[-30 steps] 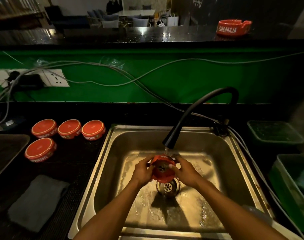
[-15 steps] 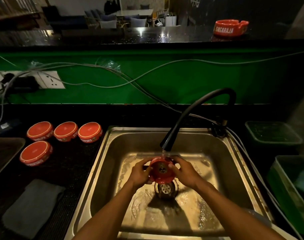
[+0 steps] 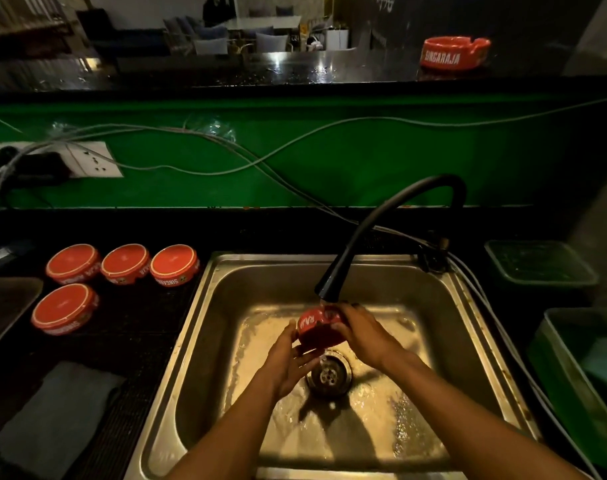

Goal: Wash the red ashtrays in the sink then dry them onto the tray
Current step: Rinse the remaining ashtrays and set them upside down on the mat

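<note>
So the ashtray (image 3: 318, 328) just got tipped sideways under the tap (image 3: 326, 289). The right hand (image 3: 362, 332) fingers curl round it now, while the left hand (image 3: 288, 362) has let go, fingers straight and just below it. Looks like rinsing's still going.

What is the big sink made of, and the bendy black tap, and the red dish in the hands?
The sink looks like brushed stainless steel: grey and shiny with reflections. The tap seems matte black, maybe rubber-coated, since it curves like a hose. The red ashtray looks like glossy glazed ceramic or hard plastic; I can't tell which.
</note>
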